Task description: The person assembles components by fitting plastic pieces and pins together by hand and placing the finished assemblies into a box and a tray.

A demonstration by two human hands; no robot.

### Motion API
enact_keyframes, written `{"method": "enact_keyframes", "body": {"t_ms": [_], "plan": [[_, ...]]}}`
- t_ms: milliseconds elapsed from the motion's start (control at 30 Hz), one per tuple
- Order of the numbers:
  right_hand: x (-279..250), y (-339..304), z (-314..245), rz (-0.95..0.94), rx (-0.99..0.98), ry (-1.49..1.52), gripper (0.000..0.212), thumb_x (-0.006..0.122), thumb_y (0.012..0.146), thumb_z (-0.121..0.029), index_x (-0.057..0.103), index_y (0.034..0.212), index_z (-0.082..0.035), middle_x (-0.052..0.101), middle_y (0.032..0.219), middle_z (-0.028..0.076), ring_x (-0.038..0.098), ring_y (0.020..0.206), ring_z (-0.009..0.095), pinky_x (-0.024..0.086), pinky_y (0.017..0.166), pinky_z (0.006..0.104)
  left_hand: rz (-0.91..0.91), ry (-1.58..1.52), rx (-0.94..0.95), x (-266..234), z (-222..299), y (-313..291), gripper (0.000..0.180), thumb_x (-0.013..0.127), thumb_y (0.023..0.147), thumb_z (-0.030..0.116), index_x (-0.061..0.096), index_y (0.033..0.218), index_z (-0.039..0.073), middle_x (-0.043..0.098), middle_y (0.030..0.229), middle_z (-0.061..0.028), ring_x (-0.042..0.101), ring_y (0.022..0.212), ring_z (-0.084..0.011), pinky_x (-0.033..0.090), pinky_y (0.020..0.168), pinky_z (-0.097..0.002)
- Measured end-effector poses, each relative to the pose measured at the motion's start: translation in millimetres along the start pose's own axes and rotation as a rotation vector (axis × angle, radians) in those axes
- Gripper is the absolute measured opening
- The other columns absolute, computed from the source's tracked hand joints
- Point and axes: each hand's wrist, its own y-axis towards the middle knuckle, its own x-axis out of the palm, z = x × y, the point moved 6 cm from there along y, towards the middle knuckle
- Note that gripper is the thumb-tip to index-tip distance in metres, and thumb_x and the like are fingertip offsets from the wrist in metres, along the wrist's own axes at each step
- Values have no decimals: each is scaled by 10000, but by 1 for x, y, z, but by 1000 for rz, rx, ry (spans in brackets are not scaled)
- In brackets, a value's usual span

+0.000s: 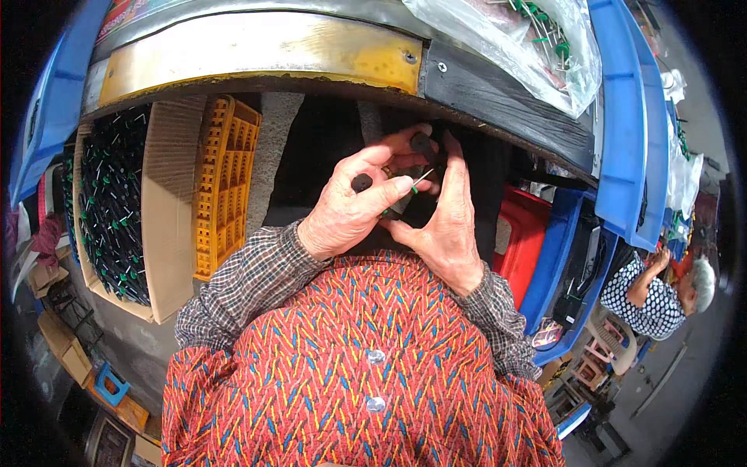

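Observation:
My left hand (346, 198) is closed, its thumb pressing a thin metal pin with a green collar (421, 180) against the fingers. Two small black round pieces show at this hand: a black knob (362, 183) by the knuckles and another black knob (421, 143) by the fingertips. Facing it, my right hand (450, 226) is curved with its fingers stretched up and its thumb apart, the thumb tip close under the left hand. I see nothing plainly gripped in it; the space between its fingers is dark. Both hands are above my dark-covered lap, below the worktable edge (264, 50).
At left, a cardboard box (167, 210) holds many black parts with green ends beside a yellow plastic crate (226, 187). A clear bag (498, 47) of green-headed pins lies on the table. Blue bins (622, 117) and a red container (523, 229) stand right; another person (654, 292) sits beyond.

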Motion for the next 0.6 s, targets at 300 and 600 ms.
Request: {"method": "enact_keyframes", "body": {"t_ms": [300, 600], "plan": [[5, 0, 9, -66, 18, 180, 1010, 790, 603, -16, 214, 1433, -55, 441, 1281, 150, 545, 1077, 207, 496, 848, 319, -80, -21, 42, 6, 9, 2, 578, 578, 882, 35, 339, 1405, -14, 522, 1248, -118, 532, 1110, -189, 456, 937, -324], [3, 3, -4, -45, -63, 114, 1054, 829, 582, -82, 212, 1436, -40, 466, 1263, 149, 558, 1034, 219, 478, 832, 310, -19, 47, -13, 3, 9, 1, 554, 569, 884, 59, 342, 1384, -14, 491, 1268, -131, 513, 1129, -204, 431, 969, -339]]}}
